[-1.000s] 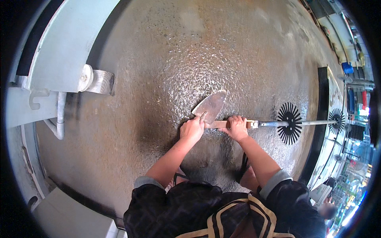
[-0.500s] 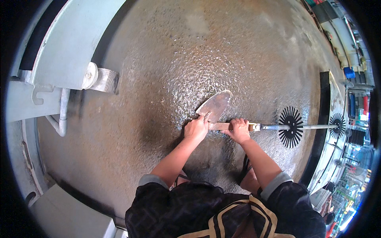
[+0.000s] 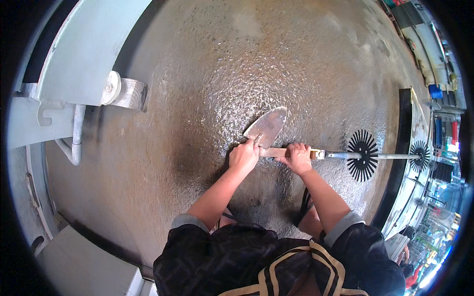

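Note:
My left hand [image 3: 244, 155] is closed around the handle end of a trowel [image 3: 267, 126]. The trowel's broad, worn metal blade with a rounded tip points up and to the right over wet ground. A flat brown bar [image 3: 274, 153] runs sideways between my hands, its left end against my left hand and the base of the blade. My right hand [image 3: 299, 158] grips this bar near its right end, fingers over the top and thumb below. Right of that hand, a pale fitting joins the bar to a grey metal rod [image 3: 340, 155] that passes through a black, toothed disc [image 3: 363, 155].
Wet, rough brown floor [image 3: 197, 84] spreads around me. At left stands a grey metal machine frame [image 3: 94, 49] with a pale roller [image 3: 111, 89] and bent pipe [image 3: 76, 138]. A second toothed disc [image 3: 419, 155] sits by a dark-edged panel [image 3: 404, 123] at right. A grey box [image 3: 89, 266] fills the lower left.
Both hands, the trowel and the bar sit slightly higher in the picture, along with much of the scene. Both grips look the same.

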A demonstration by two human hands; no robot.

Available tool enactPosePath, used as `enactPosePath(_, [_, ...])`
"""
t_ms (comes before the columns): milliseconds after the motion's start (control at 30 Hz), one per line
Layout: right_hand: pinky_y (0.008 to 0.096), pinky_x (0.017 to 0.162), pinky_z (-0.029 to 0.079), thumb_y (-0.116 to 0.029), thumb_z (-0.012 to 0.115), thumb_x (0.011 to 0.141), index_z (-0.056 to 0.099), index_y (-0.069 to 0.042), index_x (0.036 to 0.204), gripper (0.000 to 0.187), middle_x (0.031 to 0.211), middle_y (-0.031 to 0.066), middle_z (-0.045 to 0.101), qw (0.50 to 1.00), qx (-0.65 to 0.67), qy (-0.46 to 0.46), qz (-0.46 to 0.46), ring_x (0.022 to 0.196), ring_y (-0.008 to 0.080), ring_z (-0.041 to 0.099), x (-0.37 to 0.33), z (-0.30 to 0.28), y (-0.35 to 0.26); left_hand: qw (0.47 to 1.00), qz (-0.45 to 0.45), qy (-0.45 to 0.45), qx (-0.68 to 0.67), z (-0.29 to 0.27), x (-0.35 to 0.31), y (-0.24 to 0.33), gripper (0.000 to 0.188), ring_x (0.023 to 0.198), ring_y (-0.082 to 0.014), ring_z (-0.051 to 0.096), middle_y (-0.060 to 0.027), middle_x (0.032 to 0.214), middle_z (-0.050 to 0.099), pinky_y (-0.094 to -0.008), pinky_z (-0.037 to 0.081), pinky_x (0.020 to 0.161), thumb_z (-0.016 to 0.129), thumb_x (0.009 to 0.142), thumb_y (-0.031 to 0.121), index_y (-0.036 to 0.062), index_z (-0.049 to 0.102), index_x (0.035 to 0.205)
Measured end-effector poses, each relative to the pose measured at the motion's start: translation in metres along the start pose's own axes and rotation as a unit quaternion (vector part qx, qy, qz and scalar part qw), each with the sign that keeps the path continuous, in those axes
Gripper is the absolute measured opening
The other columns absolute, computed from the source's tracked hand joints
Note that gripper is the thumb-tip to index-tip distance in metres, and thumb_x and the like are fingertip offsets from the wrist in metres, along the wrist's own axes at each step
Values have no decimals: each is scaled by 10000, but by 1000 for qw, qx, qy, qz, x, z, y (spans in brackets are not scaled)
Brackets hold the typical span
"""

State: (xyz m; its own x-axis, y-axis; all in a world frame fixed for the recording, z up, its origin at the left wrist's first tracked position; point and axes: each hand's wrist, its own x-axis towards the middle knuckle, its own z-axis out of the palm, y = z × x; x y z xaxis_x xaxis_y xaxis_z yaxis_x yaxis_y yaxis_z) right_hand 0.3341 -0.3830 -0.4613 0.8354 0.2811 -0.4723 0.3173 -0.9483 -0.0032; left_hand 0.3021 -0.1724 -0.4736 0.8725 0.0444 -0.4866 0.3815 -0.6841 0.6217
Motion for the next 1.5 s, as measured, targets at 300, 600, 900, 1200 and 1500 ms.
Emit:
enactPosePath(300, [430, 883, 327, -619, 628, 673, 633, -69, 894, 593, 952, 85, 594, 1000, 12, 14, -15, 980, 260, 524, -1, 2, 0, 1000, -9, -11, -1, -1, 3, 3, 327, 753, -400, 629, -226, 790, 640, -510, 492, 705, 443, 888, 319, 48, 587, 1002])
enactPosePath(600, [434, 877, 334, -615, 643, 649, 636, -75, 904, 597, 934, 85, 601, 999, 6, 30, -15, 982, 260, 531, -2, 6, -1, 1000, -14, -2, -18, -1, -4, -3, 299, 741, -407, 623, -225, 776, 635, -502, 494, 701, 475, 876, 316, 64, 597, 982])
enactPosePath(900, [437, 888, 331, -625, 624, 666, 634, -72, 941, 617, 948, 94, 602, 1000, 4, 19, -12, 1000, 270, 527, -2, 5, 2, 1000, 2, 9, -19, 2, -4, -9, 320, 720, -405, 623, -219, 755, 635, -509, 494, 672, 473, 876, 310, 47, 605, 1002])
enactPosePath(1200, [451, 893, 327, -632, 637, 650, 623, -66, 894, 616, 954, 97, 598, 1000, 12, 22, -11, 995, 280, 527, -2, 9, 4, 1000, -2, -15, -13, -3, -4, -4, 329, 758, -388, 633, -217, 802, 644, -499, 492, 704, 427, 896, 313, 41, 596, 969])
enactPosePath(1500, [455, 883, 332, -621, 643, 651, 637, -73, 906, 605, 961, 89, 600, 1000, 8, 24, -15, 991, 262, 526, -3, 7, 6, 999, -39, -33, -11, -9, -19, -19, 321, 794, -396, 626, -218, 837, 643, -498, 492, 734, 460, 880, 329, 71, 598, 1013])
